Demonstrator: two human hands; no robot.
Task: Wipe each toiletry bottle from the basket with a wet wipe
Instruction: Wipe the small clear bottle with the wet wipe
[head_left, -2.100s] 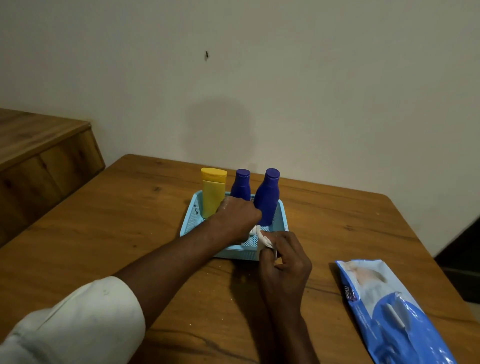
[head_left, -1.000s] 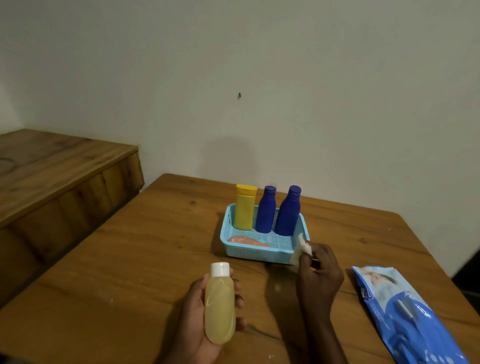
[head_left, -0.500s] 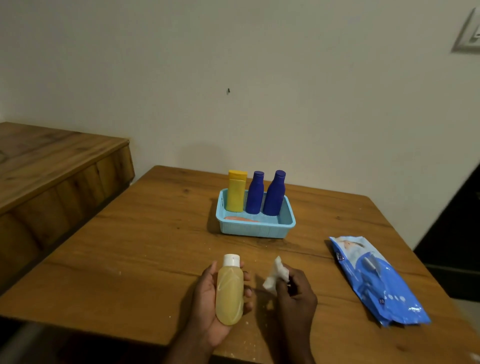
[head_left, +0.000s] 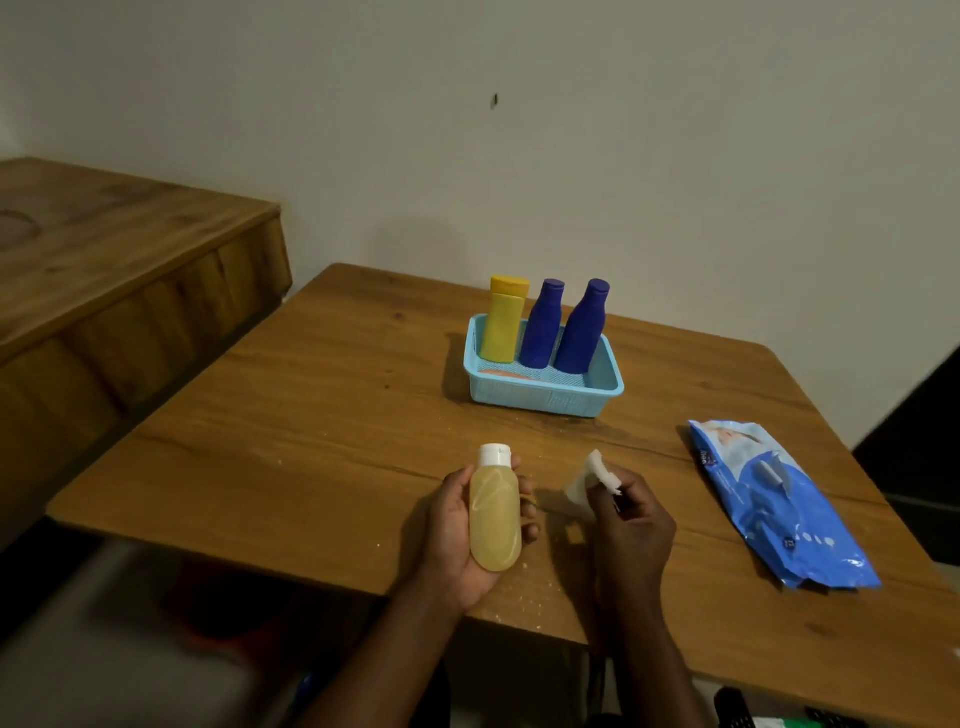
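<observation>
Four bottles show: one yellow (head_left: 503, 325) and two blue (head_left: 542, 325) (head_left: 582, 326) stand upright in the basket (head_left: 540, 400) at the counter's (head_left: 311, 415) far side, and a pale amber bottle (head_left: 494, 517) with a white cap is out of it. Something pinkish, perhaps a tube, lies low in the basket. One wipe pack (head_left: 779, 504) lies on the right. The left hand (head_left: 467, 535), palm up above the near edge, curls around the amber bottle. The right hand (head_left: 631, 525) pinches one white wipe (head_left: 589, 480) just beside the bottle, apart from it.
</observation>
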